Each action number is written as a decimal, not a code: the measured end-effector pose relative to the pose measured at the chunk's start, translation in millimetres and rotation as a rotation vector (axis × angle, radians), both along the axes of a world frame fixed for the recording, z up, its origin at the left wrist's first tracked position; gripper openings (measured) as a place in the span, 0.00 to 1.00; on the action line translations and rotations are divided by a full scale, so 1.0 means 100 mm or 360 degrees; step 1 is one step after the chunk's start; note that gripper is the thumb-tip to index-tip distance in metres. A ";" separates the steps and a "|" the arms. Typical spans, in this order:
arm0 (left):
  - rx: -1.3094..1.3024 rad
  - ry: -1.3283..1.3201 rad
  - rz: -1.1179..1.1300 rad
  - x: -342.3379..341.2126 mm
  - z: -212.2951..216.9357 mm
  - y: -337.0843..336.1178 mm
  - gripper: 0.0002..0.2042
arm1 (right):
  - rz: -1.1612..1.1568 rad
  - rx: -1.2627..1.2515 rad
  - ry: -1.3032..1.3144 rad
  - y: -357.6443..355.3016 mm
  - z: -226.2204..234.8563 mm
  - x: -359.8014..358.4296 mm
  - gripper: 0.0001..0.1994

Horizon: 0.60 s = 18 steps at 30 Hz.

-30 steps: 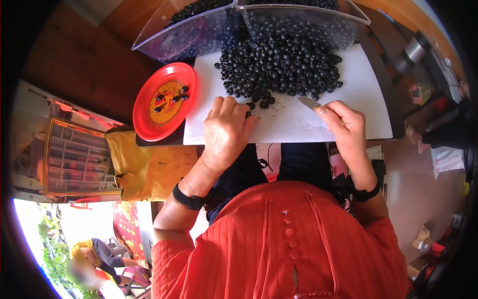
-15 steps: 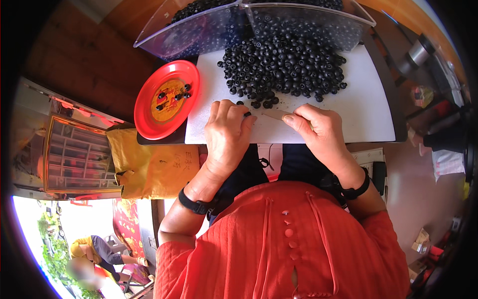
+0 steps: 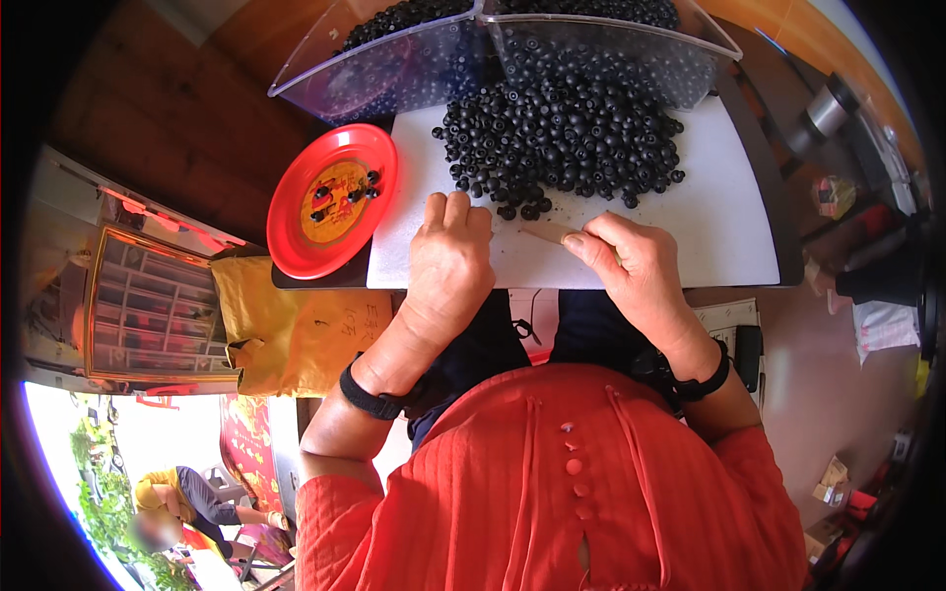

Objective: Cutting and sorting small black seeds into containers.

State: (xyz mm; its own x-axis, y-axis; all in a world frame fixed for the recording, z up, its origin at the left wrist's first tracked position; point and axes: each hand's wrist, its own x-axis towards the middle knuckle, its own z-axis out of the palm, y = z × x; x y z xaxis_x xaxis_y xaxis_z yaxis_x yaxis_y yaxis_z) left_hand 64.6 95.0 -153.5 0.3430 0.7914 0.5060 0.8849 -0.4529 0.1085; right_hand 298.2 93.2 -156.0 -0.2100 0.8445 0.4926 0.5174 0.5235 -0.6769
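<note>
On the white board [image 3: 729, 207] lies a heap of small round black pieces [image 3: 572, 128], some showing a hole or ring on one side. My left hand [image 3: 451, 261] is over the board's near part with its fingers curled in; whatever they pinch is hidden behind the knuckles. Between the thumb and fingers of my right hand [image 3: 631, 258] is a slim, flat, tan knife-like tool [image 3: 545, 231], its end pointing left toward my left hand. A few black pieces [image 3: 527, 210] sit apart just in front of the heap, close to both hands.
A red plate [image 3: 286, 227] with several black pieces stands left of the board. Two clear plastic bins [image 3: 394, 69] of black pieces are behind the heap. A yellow bag [image 3: 296, 325] hangs below the plate. Another person [image 3: 192, 502] sits at far lower left.
My left hand has turned so its knuckles face up, hiding the black piece that showed at its fingertips. My right hand still holds the tool in nearly the same place.
</note>
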 end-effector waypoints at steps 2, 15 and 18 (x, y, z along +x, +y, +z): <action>0.0020 -0.0055 -0.0043 -0.03 0.02 -0.07 0.09 | -0.0003 0.0207 -0.0202 -0.01 0.01 -0.02 0.12; 0.0116 -0.0317 -0.0113 -0.12 -0.06 -0.16 0.09 | -0.0096 0.0541 -0.0794 -0.08 0.04 0.03 0.08; 0.0077 -0.0438 -0.0142 -0.08 -0.05 -0.14 0.10 | -0.0052 0.0366 -0.0493 -0.02 0.08 0.06 0.09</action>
